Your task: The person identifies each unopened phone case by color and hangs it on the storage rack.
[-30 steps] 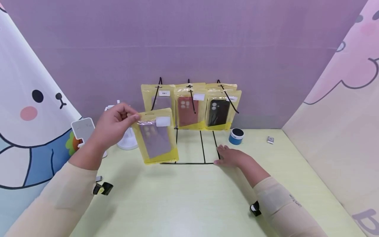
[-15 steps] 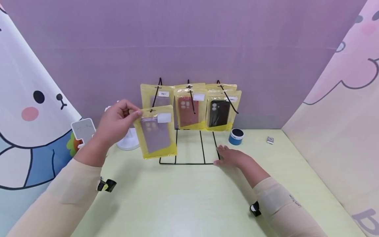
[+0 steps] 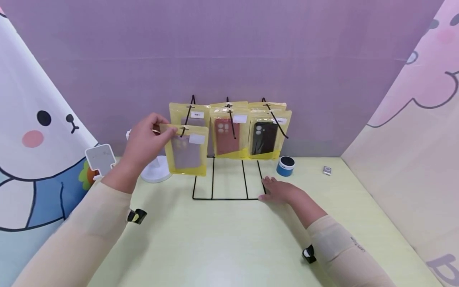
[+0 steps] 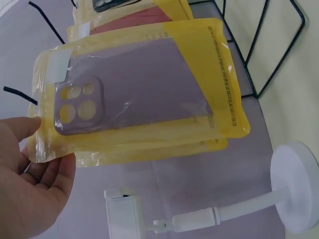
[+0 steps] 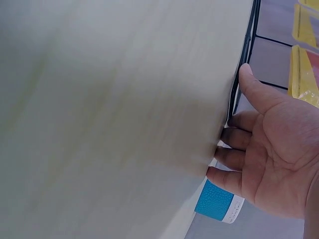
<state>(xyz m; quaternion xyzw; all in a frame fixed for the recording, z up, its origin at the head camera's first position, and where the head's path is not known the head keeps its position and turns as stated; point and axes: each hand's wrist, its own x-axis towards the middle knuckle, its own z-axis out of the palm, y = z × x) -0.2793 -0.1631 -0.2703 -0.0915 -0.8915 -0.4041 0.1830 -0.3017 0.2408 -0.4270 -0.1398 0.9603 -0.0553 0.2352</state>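
Note:
My left hand [image 3: 148,137] pinches the upper left corner of a yellow-edged bag [image 3: 186,153] with a purple phone case inside. The left black hook [image 3: 187,119] of a wire display rack crosses the bag's top edge at the hang hole, its tip showing in front. Behind, on that same hook, hangs another yellow bag [image 3: 175,111] with a purple case. Bags with a red phone case [image 3: 226,137] and a black phone case [image 3: 263,139] hang on the other two hooks. My right hand [image 3: 281,190] rests, fingers extended, on the right front corner of the rack's base [image 3: 226,199].
A blue and white round speaker [image 3: 285,166] stands right of the rack, with a small silver gadget [image 3: 327,170] farther right. Left of the rack is a white stand with a round base [image 3: 156,170]. A white-framed card-like object [image 3: 100,159] stands beside my left forearm.
My left hand has moved the purple-case bag up and back, toward the left hook, and the bag hangs straighter. My right hand has stayed on the rack's base.

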